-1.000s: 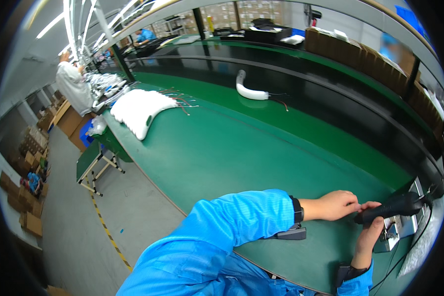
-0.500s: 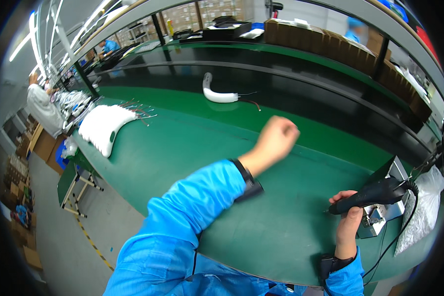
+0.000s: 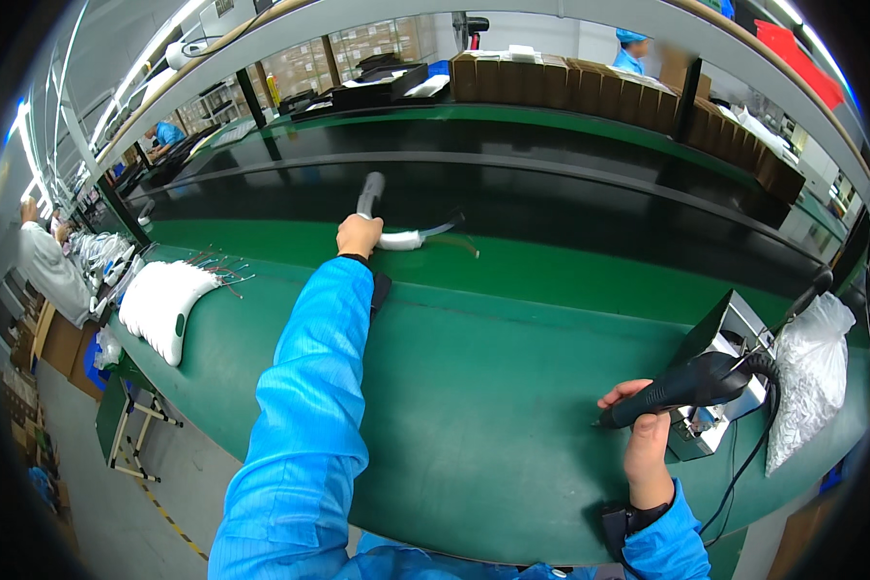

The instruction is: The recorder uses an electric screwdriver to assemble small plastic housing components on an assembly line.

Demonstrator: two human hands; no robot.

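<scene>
My left hand (image 3: 360,235) reaches far across the bench, its fingers closed round the bend of a curved white plastic casing (image 3: 400,241). One end of that casing is grey, and thin wires trail from the other; it looks slightly smeared by motion. Near the right front of the bench, my right hand (image 3: 643,440) is wrapped about a black electric screwdriver (image 3: 681,387), whose tip points left above the green mat. Behind the tool stands a metal box-shaped device (image 3: 730,329), partly hidden by it. A pile of similar white casings (image 3: 159,300) with wire ends lies at the left.
A clear bag of small white pieces (image 3: 810,387) sits at the far right beside the screwdriver's coiled cord (image 3: 775,425). Beyond the green bench (image 3: 483,416) runs a black conveyor belt (image 3: 551,184). Cardboard boxes (image 3: 561,87) line the back. Other people work farther away.
My left hand has moved forward and left to the curved casing and closed on it. My right hand still holds the screwdriver. The whole view has shifted somewhat.
</scene>
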